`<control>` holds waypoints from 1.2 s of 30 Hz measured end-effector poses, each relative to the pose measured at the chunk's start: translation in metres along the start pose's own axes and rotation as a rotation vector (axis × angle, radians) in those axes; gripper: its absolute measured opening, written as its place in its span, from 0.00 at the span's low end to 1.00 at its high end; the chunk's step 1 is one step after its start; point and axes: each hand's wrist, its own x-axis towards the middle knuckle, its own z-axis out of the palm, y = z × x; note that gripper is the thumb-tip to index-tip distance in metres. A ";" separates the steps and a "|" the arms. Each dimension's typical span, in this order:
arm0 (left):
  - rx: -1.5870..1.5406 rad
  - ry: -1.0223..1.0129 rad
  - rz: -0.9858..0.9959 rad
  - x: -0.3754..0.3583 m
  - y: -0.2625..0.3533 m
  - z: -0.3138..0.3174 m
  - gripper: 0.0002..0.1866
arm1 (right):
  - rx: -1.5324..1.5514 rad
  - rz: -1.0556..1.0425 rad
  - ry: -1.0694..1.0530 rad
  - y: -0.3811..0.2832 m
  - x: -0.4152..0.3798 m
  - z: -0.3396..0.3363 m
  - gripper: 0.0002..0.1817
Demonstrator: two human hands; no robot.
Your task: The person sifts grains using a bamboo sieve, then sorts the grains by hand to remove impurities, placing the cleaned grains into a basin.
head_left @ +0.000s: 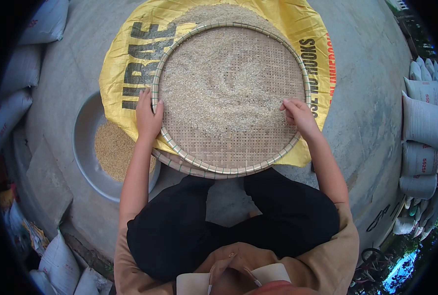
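Note:
A round woven bamboo winnowing tray [273, 142] is in front of me, with pale grain [219, 93] spread over its left and middle. My left hand [149, 114] is at the tray's left rim, fingers outside and thumb on the inner side. Over the right part of the tray, my right hand [300, 117] has its fingers curled and thumb and forefinger pinched together. Whatever is between those fingertips is too small to make out. A second bamboo tray [179, 164] shows its edge beneath the first.
A printed yellow sack [118, 73] lies under the trays, with more grain [224, 12] at its far end. To the left stands a metal basin [83, 150] holding brownish grain [113, 152]. Filled white sacks [22, 69] line the left side, and stacked sacks [423, 118] the right.

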 end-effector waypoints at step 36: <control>-0.017 0.012 0.006 -0.001 -0.002 0.002 0.25 | -0.865 -0.307 -0.166 0.006 -0.010 0.031 0.10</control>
